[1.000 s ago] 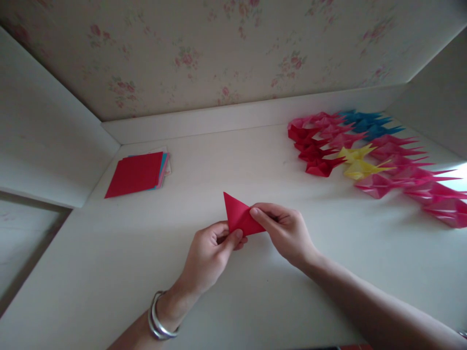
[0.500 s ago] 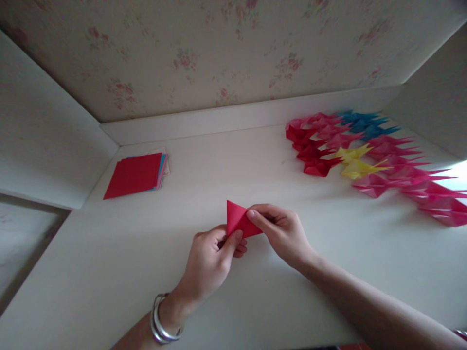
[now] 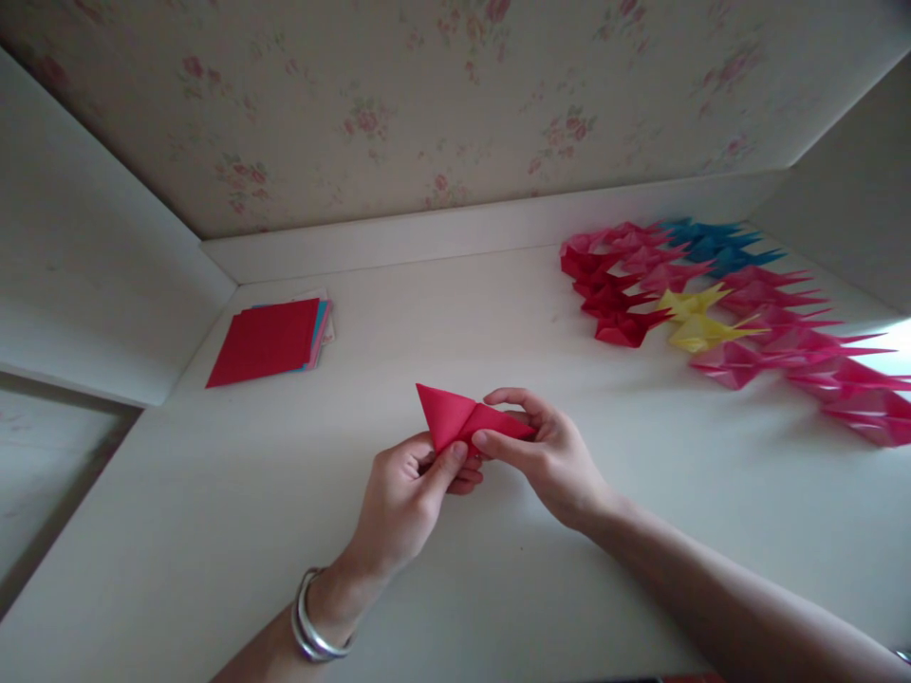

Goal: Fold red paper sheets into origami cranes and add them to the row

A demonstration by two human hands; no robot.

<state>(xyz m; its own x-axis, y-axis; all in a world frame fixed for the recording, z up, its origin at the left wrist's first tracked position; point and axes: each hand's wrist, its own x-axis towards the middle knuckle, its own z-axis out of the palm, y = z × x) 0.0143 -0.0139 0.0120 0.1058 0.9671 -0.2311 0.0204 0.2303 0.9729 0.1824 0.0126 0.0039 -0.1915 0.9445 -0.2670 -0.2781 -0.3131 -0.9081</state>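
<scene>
Between my two hands is a folded piece of red origami paper [image 3: 447, 415], held just above the white tabletop. It has a pointed flap at the upper left and a crease line near its middle. My left hand [image 3: 409, 498] pinches its lower edge, thumb on top and fingers curled beneath. On the right side, my right hand [image 3: 551, 455] grips the paper with the thumb on the near face and the index finger arched over the far edge. The paper's right end is partly hidden by that hand.
A stack of square paper [image 3: 267, 340], red on top, lies at the left of the white table [image 3: 441, 323]. Several folded paper pieces [image 3: 701, 332] in red, pink, yellow and blue stand in rows at the right. A floral wall [image 3: 399, 123] and white side panels border the table.
The red paper now shows a wider shape, with its point shifted left and a crease visible. My right thumb has moved down toward my left thumb, and the right index finger has lifted.
</scene>
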